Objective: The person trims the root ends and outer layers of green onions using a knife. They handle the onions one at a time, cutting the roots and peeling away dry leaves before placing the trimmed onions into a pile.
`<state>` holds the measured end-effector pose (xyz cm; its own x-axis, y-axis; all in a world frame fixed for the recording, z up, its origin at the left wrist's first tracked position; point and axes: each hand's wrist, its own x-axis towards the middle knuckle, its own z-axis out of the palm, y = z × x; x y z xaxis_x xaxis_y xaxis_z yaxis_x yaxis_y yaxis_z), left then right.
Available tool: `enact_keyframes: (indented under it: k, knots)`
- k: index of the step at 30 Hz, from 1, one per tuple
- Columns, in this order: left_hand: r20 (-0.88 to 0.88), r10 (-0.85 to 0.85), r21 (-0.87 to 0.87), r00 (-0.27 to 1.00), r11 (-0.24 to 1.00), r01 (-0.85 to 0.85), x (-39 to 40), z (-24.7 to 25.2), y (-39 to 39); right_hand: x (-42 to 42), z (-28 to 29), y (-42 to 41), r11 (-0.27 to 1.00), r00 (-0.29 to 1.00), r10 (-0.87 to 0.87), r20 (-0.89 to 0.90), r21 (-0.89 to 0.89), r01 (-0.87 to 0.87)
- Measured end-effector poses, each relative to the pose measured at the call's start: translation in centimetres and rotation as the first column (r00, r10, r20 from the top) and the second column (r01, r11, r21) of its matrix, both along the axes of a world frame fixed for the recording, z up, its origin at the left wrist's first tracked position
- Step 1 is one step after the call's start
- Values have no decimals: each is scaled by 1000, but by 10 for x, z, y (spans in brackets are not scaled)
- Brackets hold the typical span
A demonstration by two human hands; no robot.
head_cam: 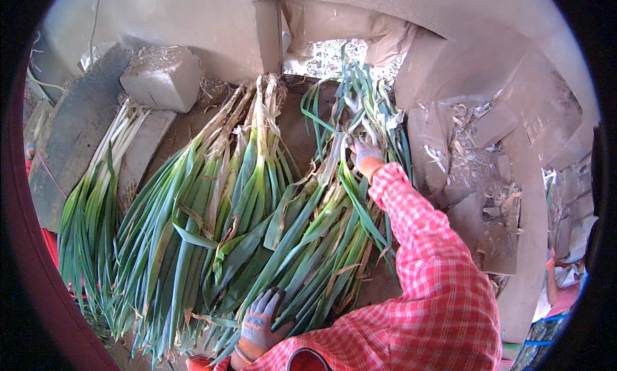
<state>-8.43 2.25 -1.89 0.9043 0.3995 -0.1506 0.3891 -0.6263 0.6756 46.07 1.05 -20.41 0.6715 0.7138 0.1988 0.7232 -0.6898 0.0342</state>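
Long green onions (193,216) with rooty, soil-stained stalk ends lie in a large heap before me, leaves towards me. A smaller bundle of green onions with clean white stalks (108,163) lies at the left. My left hand (260,320), in a grey and orange glove, rests on the leaf ends at the bottom middle; whether it grips any is unclear. Gloved the same way, my right hand (367,156) reaches to the pale stalks at the heap's upper right, its fingers partly hidden among them. Bent leaves and peeled pieces (371,106) are piled just beyond it.
A pale block (159,77) stands at the upper left beside a board (144,149). Behind the heap is an opening in the wall (332,57). Dry peelings (467,134) litter cardboard at the right. At the far right, another person's arm (552,279) is partly visible.
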Motion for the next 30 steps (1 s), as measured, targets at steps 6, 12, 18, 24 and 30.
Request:
enact_keyframes:
  k: [6,12,18,24,30]
  knots:
    - [26,-25,3,999,1000,25,3,11,0,-32,31,-56,984,924,-178,-338,-58,169]
    - [33,-134,-9,990,991,134,11,11,-3,-52,90,-58,993,947,94,-306,100,-66]
    - [106,-245,6,964,969,246,19,7,-11,-38,105,-16,969,978,-94,-184,208,133]
    - [87,-163,-58,983,984,168,7,7,-16,-60,125,20,994,956,108,-274,3,-112]
    - [157,-133,-140,979,978,156,6,3,-15,-88,115,29,996,947,58,-316,80,-34]
